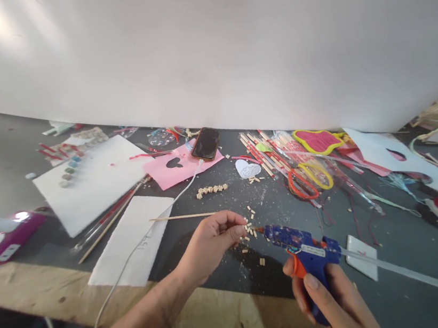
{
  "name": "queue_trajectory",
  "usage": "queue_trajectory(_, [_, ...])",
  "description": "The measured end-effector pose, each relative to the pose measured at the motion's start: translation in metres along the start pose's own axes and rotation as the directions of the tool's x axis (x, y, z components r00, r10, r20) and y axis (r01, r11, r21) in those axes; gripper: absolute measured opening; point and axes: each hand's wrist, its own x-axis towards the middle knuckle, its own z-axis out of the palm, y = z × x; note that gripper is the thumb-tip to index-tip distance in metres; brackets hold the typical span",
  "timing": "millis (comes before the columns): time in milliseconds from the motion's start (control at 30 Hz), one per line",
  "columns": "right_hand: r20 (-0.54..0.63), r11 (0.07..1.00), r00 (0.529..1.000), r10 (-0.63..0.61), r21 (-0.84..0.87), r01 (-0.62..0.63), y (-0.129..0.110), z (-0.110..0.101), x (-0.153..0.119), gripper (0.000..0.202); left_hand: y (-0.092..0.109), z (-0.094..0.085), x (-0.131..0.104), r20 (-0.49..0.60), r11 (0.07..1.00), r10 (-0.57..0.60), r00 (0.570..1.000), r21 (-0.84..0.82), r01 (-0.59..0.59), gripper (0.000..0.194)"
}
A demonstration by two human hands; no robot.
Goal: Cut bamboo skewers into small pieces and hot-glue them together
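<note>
My right hand is wrapped around the handle of a blue hot glue gun with an orange trigger. A long clear glue stick sticks out of its back end. Thumb and fingertips of my left hand are pinched together on a small pale wooden piece, close to the gun's nozzle. Several similar short wooden pieces lie scattered on the dark table below. A row of joined wooden pieces rests farther back, and a thin wooden stick lies behind my left hand.
A phone with a white cable lies on pink paper. Orange-handled scissors, a paper heart and wrapped sticks are nearby. White sheets lie left. A purple power strip sits at the far left.
</note>
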Motion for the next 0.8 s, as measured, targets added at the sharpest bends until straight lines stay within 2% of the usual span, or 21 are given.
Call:
queue_trajectory(133, [-0.001,0.999,0.999,-0.034,-0.005,0.034,-0.002,0.004,-0.004,0.022,0.002,0.003,-0.002,0.014,0.997,-0.016,1.0,-0.075,0.017,0.014])
queue_trajectory(300, [0.017,1.0,1.0,-0.025,-0.012,0.025,0.0,0.002,-0.002,0.024,0.003,0.002,-0.004,0.015,0.997,-0.005,1.0,-0.071,0.006,0.016])
queue_trajectory(433, [0.093,0.997,0.995,-0.031,-0.061,0.037,0.006,-0.002,0.0,0.027,0.002,0.001,-0.004,0.027,0.998,-0.005,1.0,-0.058,0.006,0.015])
queue_trajectory(567, [0.064,0.996,0.998,-0.02,-0.081,0.025,0.008,-0.004,0.002,0.027,0.001,0.001,-0.003,0.031,0.998,-0.004,1.0,-0.057,0.005,0.013])
queue_trajectory(667, [0.12,0.993,0.993,-0.018,-0.115,0.032,0.008,-0.004,0.002,0.027,0.0,0.0,-0.003,0.037,0.998,-0.008,0.999,-0.063,0.011,0.013])
queue_trajectory(800, [0.053,0.995,0.998,-0.016,-0.101,0.021,0.01,-0.004,0.001,0.026,-0.002,0.0,-0.003,0.044,0.997,-0.013,0.999,-0.08,0.017,0.014])
